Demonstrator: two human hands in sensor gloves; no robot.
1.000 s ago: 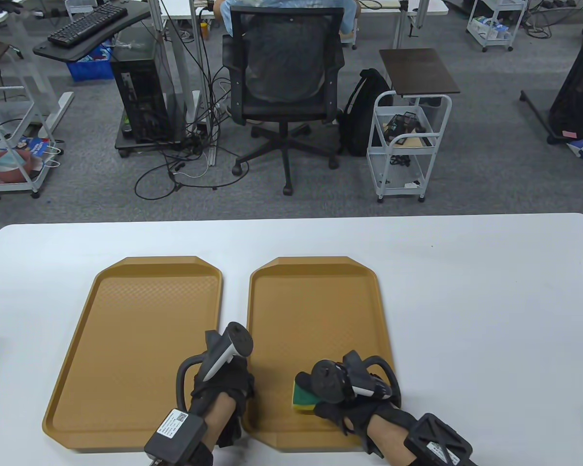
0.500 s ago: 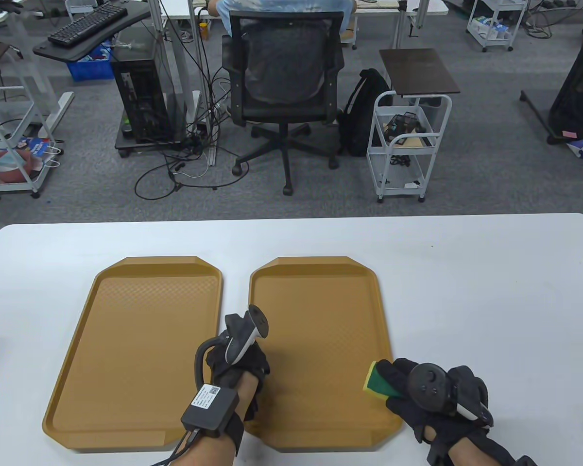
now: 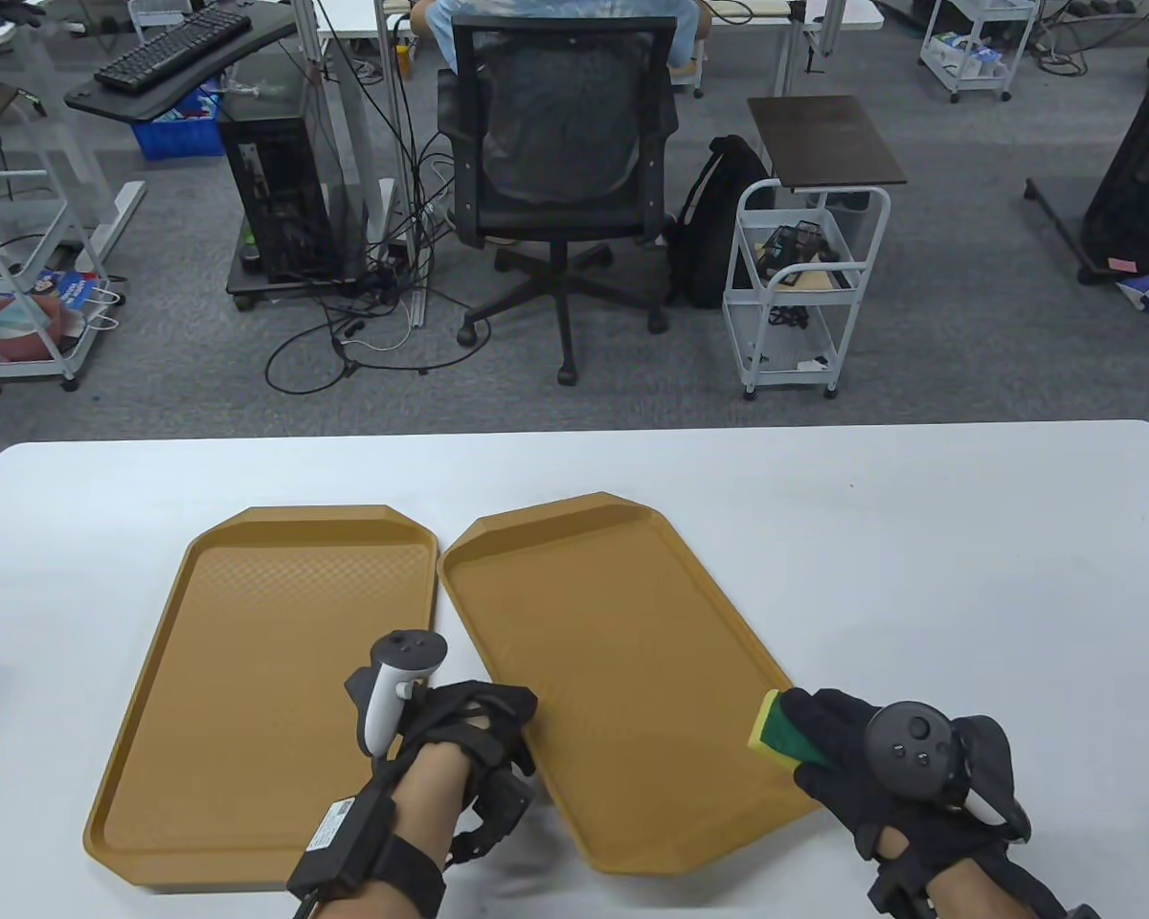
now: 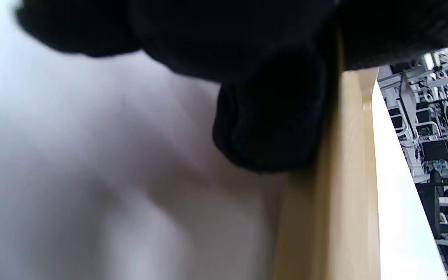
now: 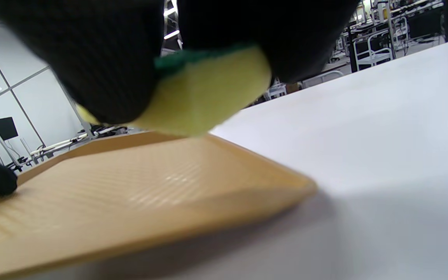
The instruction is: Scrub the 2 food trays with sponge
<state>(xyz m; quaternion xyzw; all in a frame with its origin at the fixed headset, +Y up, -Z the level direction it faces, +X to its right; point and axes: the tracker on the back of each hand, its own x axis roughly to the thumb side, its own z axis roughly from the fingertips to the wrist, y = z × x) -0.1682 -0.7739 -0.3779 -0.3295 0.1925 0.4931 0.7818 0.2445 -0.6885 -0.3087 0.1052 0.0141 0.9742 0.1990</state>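
White table (image 3: 919,574), grey office carpet behind; right hand (image 3: 881,766) pinches sponge (image 3: 776,729), left hand (image 3: 469,737) grips right tray (image 3: 622,670) edge

Two trays (image 3: 259,689) side by side

Two tan plastic food trays with clipped corners and textured floors lie side by side on the white table (image 3: 919,536). The left tray (image 3: 268,670) sits square to the table edge. The right tray (image 3: 622,670) is skewed, its far end swung toward the left tray. A yellow sponge with a green scrub face (image 3: 776,729) is over the right tray's near right rim
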